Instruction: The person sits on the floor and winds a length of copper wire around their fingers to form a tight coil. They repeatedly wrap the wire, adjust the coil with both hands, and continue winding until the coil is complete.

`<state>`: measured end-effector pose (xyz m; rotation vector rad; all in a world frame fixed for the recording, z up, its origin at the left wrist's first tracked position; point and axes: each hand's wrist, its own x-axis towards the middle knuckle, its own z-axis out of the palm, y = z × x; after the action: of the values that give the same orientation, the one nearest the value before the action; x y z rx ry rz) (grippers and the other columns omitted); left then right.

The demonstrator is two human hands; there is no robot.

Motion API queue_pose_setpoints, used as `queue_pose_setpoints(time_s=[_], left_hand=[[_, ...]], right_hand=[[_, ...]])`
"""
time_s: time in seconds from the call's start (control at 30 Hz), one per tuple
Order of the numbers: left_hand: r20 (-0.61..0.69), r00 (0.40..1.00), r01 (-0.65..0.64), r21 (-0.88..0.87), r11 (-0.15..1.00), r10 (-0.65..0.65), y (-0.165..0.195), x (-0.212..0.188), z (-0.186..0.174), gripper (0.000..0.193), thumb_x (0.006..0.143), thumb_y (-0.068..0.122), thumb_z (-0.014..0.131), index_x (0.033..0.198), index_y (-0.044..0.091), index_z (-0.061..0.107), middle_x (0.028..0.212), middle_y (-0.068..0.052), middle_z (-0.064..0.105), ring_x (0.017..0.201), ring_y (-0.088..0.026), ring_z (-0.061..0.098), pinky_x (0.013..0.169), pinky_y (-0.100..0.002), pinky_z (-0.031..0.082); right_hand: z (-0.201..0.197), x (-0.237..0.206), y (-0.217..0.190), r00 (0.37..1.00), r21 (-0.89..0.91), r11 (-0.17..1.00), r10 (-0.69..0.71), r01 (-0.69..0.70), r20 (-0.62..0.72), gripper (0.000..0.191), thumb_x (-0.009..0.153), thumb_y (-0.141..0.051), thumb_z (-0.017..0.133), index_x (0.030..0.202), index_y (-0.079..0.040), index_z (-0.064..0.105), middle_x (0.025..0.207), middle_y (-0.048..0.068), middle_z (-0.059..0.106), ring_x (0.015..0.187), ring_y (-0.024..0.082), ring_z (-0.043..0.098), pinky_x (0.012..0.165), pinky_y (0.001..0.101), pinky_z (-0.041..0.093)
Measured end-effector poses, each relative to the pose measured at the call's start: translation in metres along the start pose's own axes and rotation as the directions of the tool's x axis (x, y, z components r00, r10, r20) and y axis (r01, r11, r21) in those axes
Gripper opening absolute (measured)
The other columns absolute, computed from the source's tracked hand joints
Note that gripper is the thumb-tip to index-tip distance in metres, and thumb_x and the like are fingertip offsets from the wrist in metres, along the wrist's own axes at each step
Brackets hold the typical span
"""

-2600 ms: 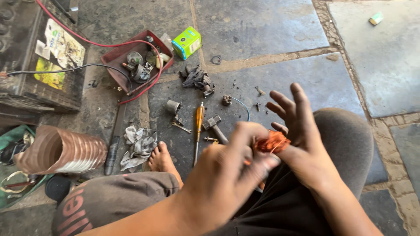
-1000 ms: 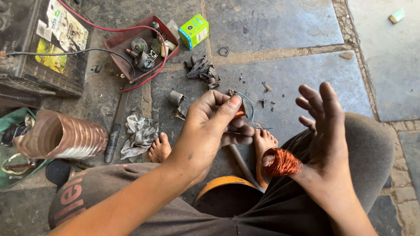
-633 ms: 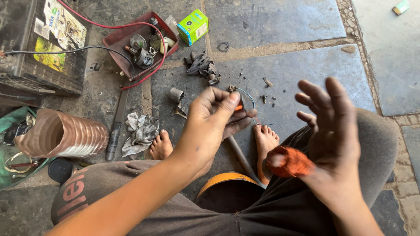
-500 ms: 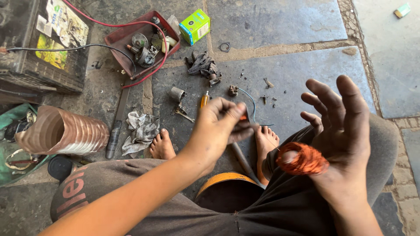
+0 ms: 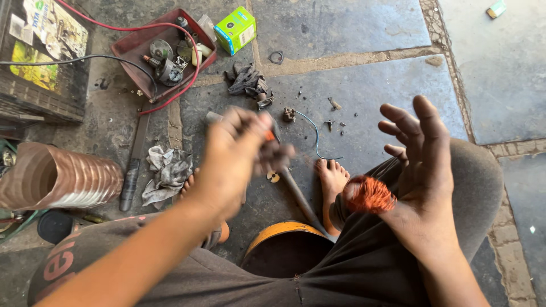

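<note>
My left hand (image 5: 230,162) is blurred with motion above the stone floor, fingers closed around an orange-handled screwdriver (image 5: 268,135) of which only a bit of handle shows. A grey metal rod (image 5: 298,199) runs from under that hand toward my lap. My right hand (image 5: 424,170) is raised over my right knee with its fingers spread, and a small coil of copper wire (image 5: 368,194) sits at the base of its thumb. My bare right foot (image 5: 333,176) rests on the floor between the two hands.
A red tray of metal parts (image 5: 128,48) with red and black cables stands at the back left, a green box (image 5: 236,29) beside it. A ribbed copper-coloured cylinder (image 5: 57,176), a rag (image 5: 168,170), a dark long tool (image 5: 133,165) and small parts lie around. A yellow-rimmed drum (image 5: 284,236) sits between my legs.
My left hand left the copper coil, reached to the floor, took up the orange-handled screwdriver and now moves fast back toward me. The right hand kept the coil and rose a little.
</note>
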<state>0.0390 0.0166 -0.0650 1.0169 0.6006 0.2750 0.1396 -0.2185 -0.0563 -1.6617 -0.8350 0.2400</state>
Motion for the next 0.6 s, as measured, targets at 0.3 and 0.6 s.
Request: queue_pose_setpoints(time_s=[0.3,0.6], left_hand=[[-0.042,0.992,-0.114,0.093,0.989,0.118,0.017,0.028,-0.008,0.019,0.101,0.02,0.059,0.1,0.004,0.049,0.091,-0.01,0.063,0.079,-0.023,0.076,0.068,-0.037,0.068],[-0.027,0.994,-0.105,-0.087,0.991,0.103,0.049,0.005,0.01,0.017,0.104,0.02,0.054,0.102,0.004,0.049,0.093,-0.009,0.061,0.086,-0.026,0.077,0.074,-0.039,0.068]], right_hand=[[-0.001,0.002,-0.004,0.979,0.195,0.977,0.047,-0.087,0.197,0.123,0.071,-0.031,0.089,0.169,-0.008,0.018,0.167,0.019,0.042,0.153,0.031,0.045,0.122,0.0459,0.036],[0.001,0.01,-0.006,0.986,-0.261,0.961,-0.054,0.094,0.157,0.12,0.061,-0.016,0.088,0.162,-0.005,0.023,0.159,0.02,0.043,0.148,0.035,0.043,0.118,0.0459,0.035]])
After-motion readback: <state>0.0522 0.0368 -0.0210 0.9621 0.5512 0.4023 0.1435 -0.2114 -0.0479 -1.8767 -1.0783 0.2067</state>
